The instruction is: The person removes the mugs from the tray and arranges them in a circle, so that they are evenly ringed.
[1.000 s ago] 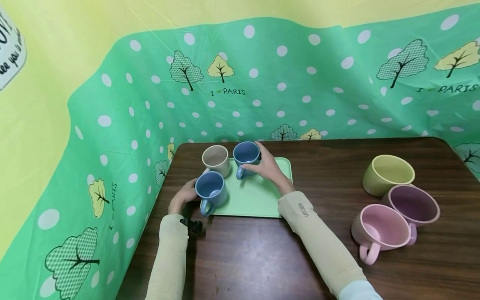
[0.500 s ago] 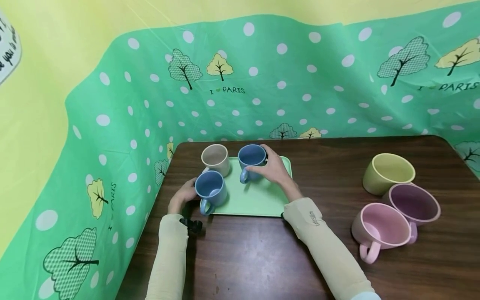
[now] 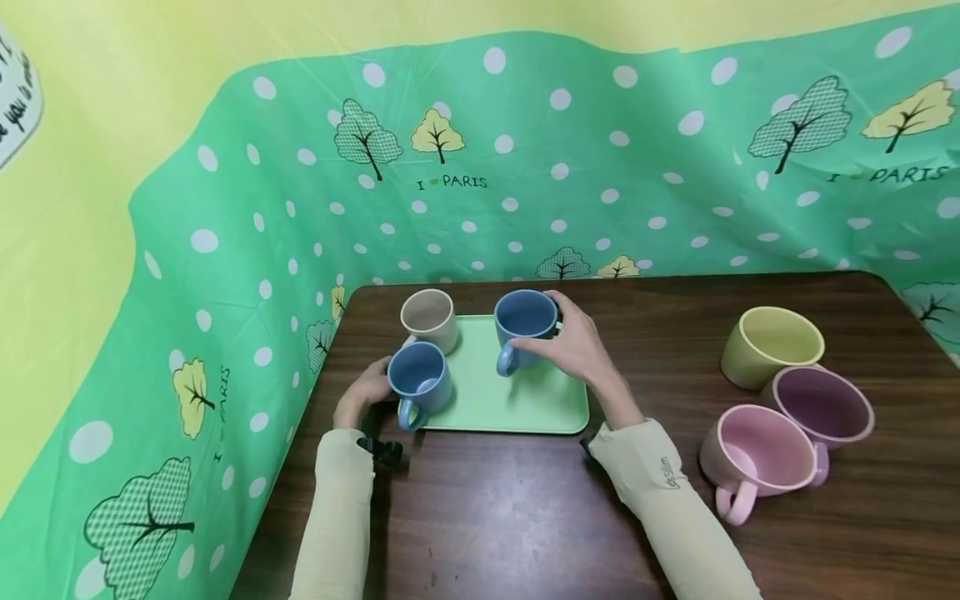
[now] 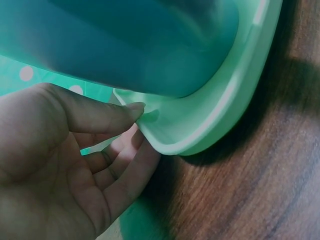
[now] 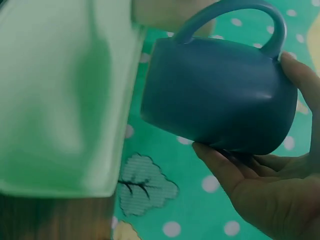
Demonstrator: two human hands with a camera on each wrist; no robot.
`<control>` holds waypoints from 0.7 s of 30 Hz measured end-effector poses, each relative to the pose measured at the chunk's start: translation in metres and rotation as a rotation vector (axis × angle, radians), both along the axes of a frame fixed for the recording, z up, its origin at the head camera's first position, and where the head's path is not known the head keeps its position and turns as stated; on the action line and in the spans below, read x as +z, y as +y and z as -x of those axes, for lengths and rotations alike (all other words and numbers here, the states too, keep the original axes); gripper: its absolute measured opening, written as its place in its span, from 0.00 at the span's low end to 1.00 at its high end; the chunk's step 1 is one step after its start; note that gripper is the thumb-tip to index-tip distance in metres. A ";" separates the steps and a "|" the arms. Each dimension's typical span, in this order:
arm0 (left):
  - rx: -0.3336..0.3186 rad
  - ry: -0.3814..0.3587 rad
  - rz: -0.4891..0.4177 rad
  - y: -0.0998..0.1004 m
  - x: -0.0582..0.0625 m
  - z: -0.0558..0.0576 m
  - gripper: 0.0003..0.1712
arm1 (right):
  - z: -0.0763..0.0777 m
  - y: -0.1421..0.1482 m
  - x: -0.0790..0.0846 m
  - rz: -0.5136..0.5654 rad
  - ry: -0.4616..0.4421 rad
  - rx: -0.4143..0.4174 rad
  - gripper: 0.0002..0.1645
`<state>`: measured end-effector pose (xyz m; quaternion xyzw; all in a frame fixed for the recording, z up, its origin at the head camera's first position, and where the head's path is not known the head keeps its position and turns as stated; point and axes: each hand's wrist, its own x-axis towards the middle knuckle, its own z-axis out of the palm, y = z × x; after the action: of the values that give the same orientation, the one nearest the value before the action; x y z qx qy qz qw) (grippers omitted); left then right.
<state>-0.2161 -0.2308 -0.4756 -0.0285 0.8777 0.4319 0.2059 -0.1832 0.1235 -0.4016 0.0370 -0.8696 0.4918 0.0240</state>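
My left hand (image 3: 364,393) pinches the left edge of a light green tray (image 4: 200,135), thumb on the rim and fingers below it. Beside that hand, a blue mug (image 3: 416,379) stands upright on the tray, handle toward me. Behind it is a beige mug (image 3: 429,318) at the tray's back left. My right hand (image 3: 583,346) grips a second blue mug (image 5: 220,95) around its side, thumb by the handle. In the right wrist view this mug shows apart from the tray; in the head view it overlaps the tray's back right.
On the right of the dark wooden table (image 3: 495,517) stand a yellow-green mug (image 3: 750,358), a purple mug (image 3: 832,408) and a pink mug (image 3: 757,458), close together. A green and yellow printed cloth (image 3: 645,167) hangs behind and to the left.
My right hand has moved to the right and slightly toward me with the second blue mug, away from the beige mug. My left hand stays at the tray's edge.
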 end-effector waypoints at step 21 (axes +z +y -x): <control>0.003 -0.020 -0.011 -0.002 -0.003 0.000 0.27 | -0.069 0.042 0.005 -0.060 0.018 -0.094 0.59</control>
<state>-0.2165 -0.2331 -0.4782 -0.0328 0.8731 0.4368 0.2142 -0.1141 0.1650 -0.3969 0.0011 -0.8846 0.4633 0.0539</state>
